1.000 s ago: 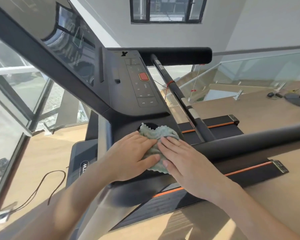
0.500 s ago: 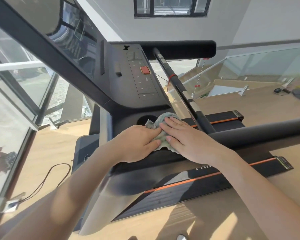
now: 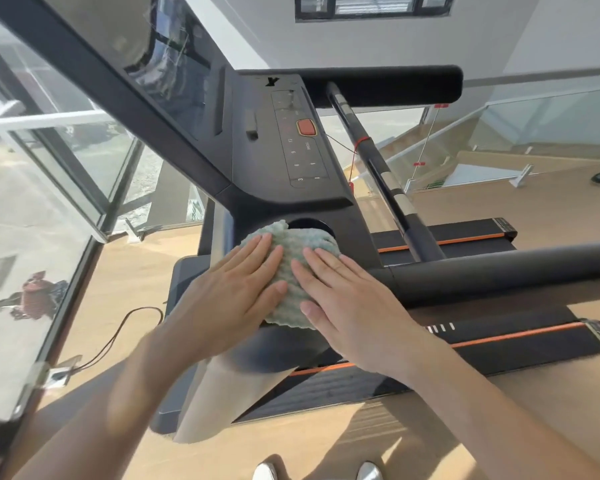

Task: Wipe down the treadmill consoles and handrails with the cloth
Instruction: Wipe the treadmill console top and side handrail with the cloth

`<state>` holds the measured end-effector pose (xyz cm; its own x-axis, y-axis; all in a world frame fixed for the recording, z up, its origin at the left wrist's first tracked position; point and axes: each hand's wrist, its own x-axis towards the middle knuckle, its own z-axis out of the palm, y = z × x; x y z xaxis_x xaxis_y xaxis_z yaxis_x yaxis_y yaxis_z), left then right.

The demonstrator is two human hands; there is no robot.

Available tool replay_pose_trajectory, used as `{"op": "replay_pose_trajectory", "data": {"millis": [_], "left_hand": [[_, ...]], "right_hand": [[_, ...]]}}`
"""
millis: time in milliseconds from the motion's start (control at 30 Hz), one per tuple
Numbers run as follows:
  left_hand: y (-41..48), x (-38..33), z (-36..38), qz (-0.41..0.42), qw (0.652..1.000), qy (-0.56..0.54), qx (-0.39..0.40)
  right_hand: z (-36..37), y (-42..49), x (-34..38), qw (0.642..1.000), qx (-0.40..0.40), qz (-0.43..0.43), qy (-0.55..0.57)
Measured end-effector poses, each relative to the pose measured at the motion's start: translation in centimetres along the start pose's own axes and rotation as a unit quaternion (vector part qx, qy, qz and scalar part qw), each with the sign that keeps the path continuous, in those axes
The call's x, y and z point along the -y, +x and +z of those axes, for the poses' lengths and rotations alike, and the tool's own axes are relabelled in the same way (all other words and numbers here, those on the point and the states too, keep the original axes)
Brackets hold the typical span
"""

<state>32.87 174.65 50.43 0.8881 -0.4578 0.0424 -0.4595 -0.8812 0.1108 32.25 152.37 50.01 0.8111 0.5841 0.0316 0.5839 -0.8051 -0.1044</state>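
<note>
- hands have flattened since a moment ago: left hand (image 3: 236, 292) and right hand (image 3: 347, 299) press the cloth (image 3: 291, 268), fingers straight.
- cloth overlaps the cup hole (image 3: 309, 224) in the console (image 3: 359, 239); a push could bunch it in.
- farther, a long swipe might hit the red button (image 3: 306, 127).

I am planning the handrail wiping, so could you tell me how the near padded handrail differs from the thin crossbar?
The near padded handrail is thick and plain matte; the thin crossbar is slim with silver bands. A red cord is tied round the thin crossbar, none round the near padded handrail. Both are black and round.
</note>
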Motion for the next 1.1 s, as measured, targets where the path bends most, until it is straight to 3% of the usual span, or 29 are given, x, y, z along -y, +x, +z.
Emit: {"op": "replay_pose_trajectory", "data": {"millis": [200, 400, 600, 767, 900, 1100], "left_hand": [[3.1, 2.9, 0.0, -0.069, 0.993, -0.090, 0.035], [-0.7, 2.0, 0.8, -0.016, 0.989, -0.148, -0.022], [-4.2, -1.4, 1.3, 0.023, 0.998, -0.025, -0.053], [-2.3, -3.3, 0.9, 0.066, 0.996, -0.002, -0.055], [1.6, -4.7, 0.6, 0.066, 0.997, 0.046, -0.004], [6.6, -4.0, 0.0, 0.024, 0.996, 0.025, 0.076]], "right_hand": [[-0.6, 6.6, -0.2, 0.995, 0.092, 0.029, 0.025], [0.0, 3.6, 0.9, 0.999, 0.034, 0.001, -0.008], [0.6, -2.3, 1.4, 0.999, -0.007, 0.030, -0.037], [0.0, -4.5, -0.8, 0.997, -0.012, 0.080, -0.019], [-1.0, -2.6, -3.1, 0.992, 0.002, 0.125, 0.000], [-2.2, 2.1, -6.6, 0.982, 0.091, 0.146, 0.074]]}}
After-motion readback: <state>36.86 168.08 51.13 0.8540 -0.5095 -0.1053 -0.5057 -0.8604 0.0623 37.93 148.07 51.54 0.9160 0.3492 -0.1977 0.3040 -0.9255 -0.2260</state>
